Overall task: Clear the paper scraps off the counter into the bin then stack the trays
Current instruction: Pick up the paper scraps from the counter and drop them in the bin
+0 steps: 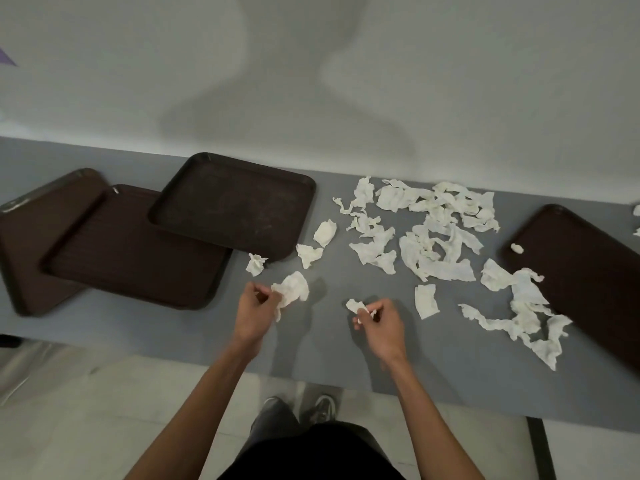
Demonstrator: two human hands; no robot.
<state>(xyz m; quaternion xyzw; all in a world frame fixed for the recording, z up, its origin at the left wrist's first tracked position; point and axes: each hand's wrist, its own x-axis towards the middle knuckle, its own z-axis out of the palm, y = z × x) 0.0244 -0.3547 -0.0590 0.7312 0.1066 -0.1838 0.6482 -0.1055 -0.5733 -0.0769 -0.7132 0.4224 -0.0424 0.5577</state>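
My left hand (pixel 254 311) pinches a crumpled white paper scrap (pixel 293 289) just above the grey counter (pixel 329 355). My right hand (pixel 382 322) grips a smaller white scrap (pixel 356 306) near the counter's middle. Several torn white paper scraps (pixel 433 244) lie scattered over the counter to the right of my hands. Three dark brown trays overlap at the left: a top tray (pixel 235 206), a middle tray (pixel 131 251) and a far-left tray (pixel 24 237). Another brown tray (pixel 588 271) lies at the right with a small scrap (pixel 516 248) on it. No bin is in view.
A pale wall (pixel 311 81) runs behind the counter. The counter's front edge crosses below my hands, with light floor (pixel 104 410) and my shoes (pixel 301 407) under it. More scraps (pixel 636 220) show at the right border.
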